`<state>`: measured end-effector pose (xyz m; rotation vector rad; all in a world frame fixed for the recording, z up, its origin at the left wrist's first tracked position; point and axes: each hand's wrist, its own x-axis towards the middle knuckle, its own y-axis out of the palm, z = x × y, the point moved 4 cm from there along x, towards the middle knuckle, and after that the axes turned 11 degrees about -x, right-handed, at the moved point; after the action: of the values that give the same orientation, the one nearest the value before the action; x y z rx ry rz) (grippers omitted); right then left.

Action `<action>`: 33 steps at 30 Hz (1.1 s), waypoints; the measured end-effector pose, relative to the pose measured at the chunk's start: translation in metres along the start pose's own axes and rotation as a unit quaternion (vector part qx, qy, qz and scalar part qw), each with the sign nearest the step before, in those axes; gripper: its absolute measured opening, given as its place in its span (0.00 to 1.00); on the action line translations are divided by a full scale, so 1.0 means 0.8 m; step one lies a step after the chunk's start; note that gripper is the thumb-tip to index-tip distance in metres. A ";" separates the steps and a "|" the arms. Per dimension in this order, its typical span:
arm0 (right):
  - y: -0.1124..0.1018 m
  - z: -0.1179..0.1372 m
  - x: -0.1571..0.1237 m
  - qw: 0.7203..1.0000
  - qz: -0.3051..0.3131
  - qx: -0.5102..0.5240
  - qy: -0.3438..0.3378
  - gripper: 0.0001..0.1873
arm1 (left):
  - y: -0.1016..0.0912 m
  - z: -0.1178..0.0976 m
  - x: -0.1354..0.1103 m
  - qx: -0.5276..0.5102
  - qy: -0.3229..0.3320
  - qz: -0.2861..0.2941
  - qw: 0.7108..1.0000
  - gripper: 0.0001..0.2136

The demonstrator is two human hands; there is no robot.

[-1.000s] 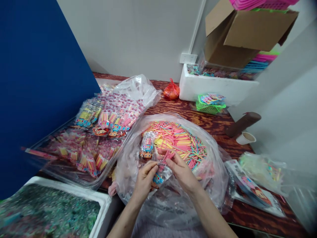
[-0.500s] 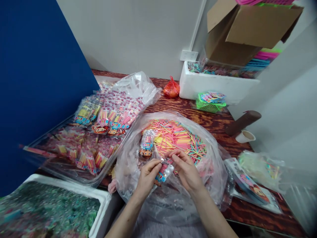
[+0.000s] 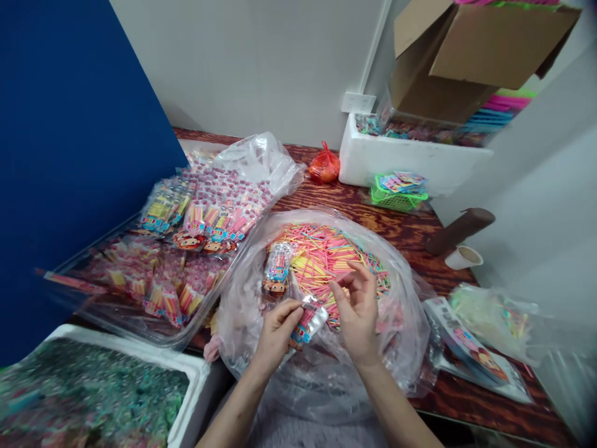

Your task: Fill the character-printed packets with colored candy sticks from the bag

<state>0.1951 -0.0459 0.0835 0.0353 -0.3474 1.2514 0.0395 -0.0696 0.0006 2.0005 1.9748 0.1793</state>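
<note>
My left hand (image 3: 276,330) pinches a small clear packet (image 3: 310,320) with pink sticks inside and a blue printed label low on it. My right hand (image 3: 358,311) hovers to the right of that packet, apart from it. Its fingers are loosely curled, with a gap between thumb and fingertips; nothing plainly shows in them. Beneath both hands lies a large clear plastic bag (image 3: 252,311), opened wide and full of thin coloured sticks (image 3: 326,249), mostly pink and yellow. On the heap's left side rests another filled packet (image 3: 277,267) with a cartoon face.
At left, a clear tray (image 3: 181,339) holds many filled packets. A white foam box (image 3: 198,373) stands at front left. Behind are a red bag (image 3: 324,165), a green basket (image 3: 398,199) and another foam box (image 3: 410,158). A paper cup (image 3: 463,257) stands at right.
My right hand has drawn away from the packet, up and to the right, and its fingers have loosened. My left hand still holds the packet in nearly the same place.
</note>
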 end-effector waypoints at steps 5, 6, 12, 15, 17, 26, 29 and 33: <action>0.018 -0.008 -0.005 0.983 0.156 -0.094 -0.015 0.05 | 0.000 -0.001 0.000 -0.002 -0.003 -0.008 1.000 0.15; 0.018 -0.008 -0.005 0.978 0.173 -0.111 -0.024 0.06 | -0.002 0.000 0.001 -0.009 -0.003 -0.013 1.000 0.14; 0.018 -0.004 -0.016 0.970 0.175 -0.161 -0.056 0.06 | -0.011 -0.003 0.003 -0.035 0.022 -0.044 0.998 0.10; 0.027 -0.007 -0.021 0.961 0.230 -0.147 -0.048 0.05 | -0.011 -0.010 0.002 -0.022 0.018 -0.031 0.999 0.10; 0.030 -0.007 -0.021 0.960 0.237 -0.138 -0.047 0.06 | -0.008 -0.017 0.003 -0.022 0.004 -0.012 1.000 0.10; 0.031 0.014 -0.015 0.953 0.277 -0.091 -0.076 0.05 | 0.003 -0.031 0.014 -0.050 -0.047 0.056 0.996 0.14; 0.021 -0.008 0.024 0.956 0.290 -0.037 -0.033 0.09 | -0.009 -0.037 0.024 -0.068 -0.036 0.008 0.997 0.12; 0.003 -0.064 0.112 0.942 0.220 -0.235 -0.094 0.13 | -0.028 -0.054 0.054 -0.102 0.005 -0.073 0.992 0.13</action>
<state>0.2295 0.0487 0.0594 -0.3516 -0.8478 1.5803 0.0065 -0.0207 0.0284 1.7238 2.0106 0.3421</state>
